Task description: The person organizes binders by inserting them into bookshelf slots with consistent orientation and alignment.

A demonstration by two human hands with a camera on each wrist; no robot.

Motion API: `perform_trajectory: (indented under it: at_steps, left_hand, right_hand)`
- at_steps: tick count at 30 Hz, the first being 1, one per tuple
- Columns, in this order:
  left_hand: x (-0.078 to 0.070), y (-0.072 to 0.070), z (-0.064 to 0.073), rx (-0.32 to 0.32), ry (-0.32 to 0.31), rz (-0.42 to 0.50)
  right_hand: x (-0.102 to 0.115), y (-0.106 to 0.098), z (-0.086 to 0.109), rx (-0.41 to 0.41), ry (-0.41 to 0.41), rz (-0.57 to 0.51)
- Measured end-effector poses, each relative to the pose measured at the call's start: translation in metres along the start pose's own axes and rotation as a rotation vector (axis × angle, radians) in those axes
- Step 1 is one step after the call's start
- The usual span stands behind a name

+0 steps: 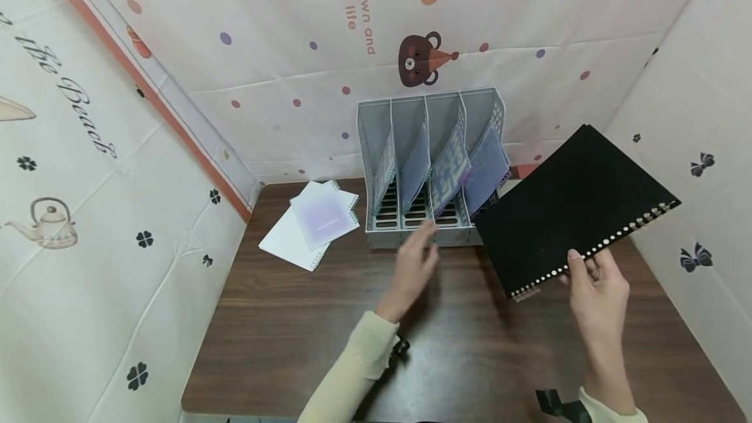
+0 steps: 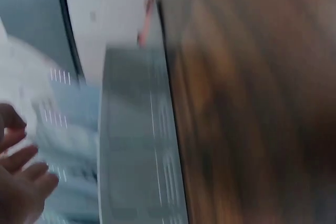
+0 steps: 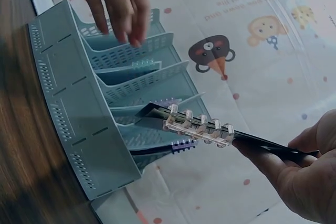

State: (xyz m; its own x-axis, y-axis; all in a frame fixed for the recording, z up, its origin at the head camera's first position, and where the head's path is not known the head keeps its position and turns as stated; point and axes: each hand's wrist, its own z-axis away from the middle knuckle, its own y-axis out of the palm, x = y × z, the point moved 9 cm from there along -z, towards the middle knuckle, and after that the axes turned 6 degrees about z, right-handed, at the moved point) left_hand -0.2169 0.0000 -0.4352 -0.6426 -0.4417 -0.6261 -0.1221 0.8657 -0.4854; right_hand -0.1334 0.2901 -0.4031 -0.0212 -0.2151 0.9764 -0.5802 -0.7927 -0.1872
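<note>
In the head view my right hand (image 1: 600,299) pinches the holed lower edge of a black loose-leaf notebook (image 1: 578,211), thumb on top. The notebook is tilted above the right side of the table; clear binding rings (image 3: 202,127) show on its edge in the right wrist view. My left hand (image 1: 412,273) holds nothing, its fingers loosely bent, near the front edge of a grey-blue file rack (image 1: 425,238). Four slots in the rack hold notebooks, among them a patterned one (image 1: 449,172) and a purple-blue one (image 1: 486,165). The left wrist view is blurred.
Left of the rack, white spiral notebooks (image 1: 294,240) and a lilac-covered one (image 1: 322,219) lie overlapping on the brown wooden table (image 1: 282,344). Printed white cloth (image 1: 282,70) hangs behind the table and at both sides.
</note>
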Motion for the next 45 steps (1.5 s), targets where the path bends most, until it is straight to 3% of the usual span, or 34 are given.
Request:
perform_trajectory:
  at_steps: [3, 8, 11, 14, 17, 24, 33, 45]
  left_hand:
    - [0.043, -0.028, -0.005, -0.113, -0.179, -0.058]
    - [0.106, -0.056, -0.003, -0.147, -0.471, -0.08]
    - [0.13, -0.063, 0.001, -0.135, -0.594, -0.048]
    - [0.144, -0.067, 0.004, -0.123, -0.663, -0.025]
    - [0.151, -0.073, 0.004, -0.133, -0.667, -0.012]
    - [0.161, -0.082, 0.005, -0.123, -0.676, 0.058]
    - [0.165, -0.082, 0.004, -0.101, -0.656, 0.038]
    - [0.17, -0.08, 0.009, -0.084, -0.682, 0.083]
  right_hand:
    - [0.0, 0.002, -0.001, 0.003, -0.012, 0.003]
    - [-0.003, 0.008, -0.006, 0.019, -0.015, 0.006]
    - [-0.003, 0.014, -0.007, 0.028, -0.016, 0.004]
    - [0.0, 0.021, -0.007, 0.032, -0.039, 0.01]
    - [0.003, 0.027, -0.009, 0.034, -0.06, -0.015]
    - [0.007, 0.041, -0.012, 0.02, -0.135, 0.05]
    - [0.003, 0.064, -0.019, 0.015, -0.138, 0.022]
    - [0.003, 0.094, -0.026, 0.044, -0.152, 0.031]
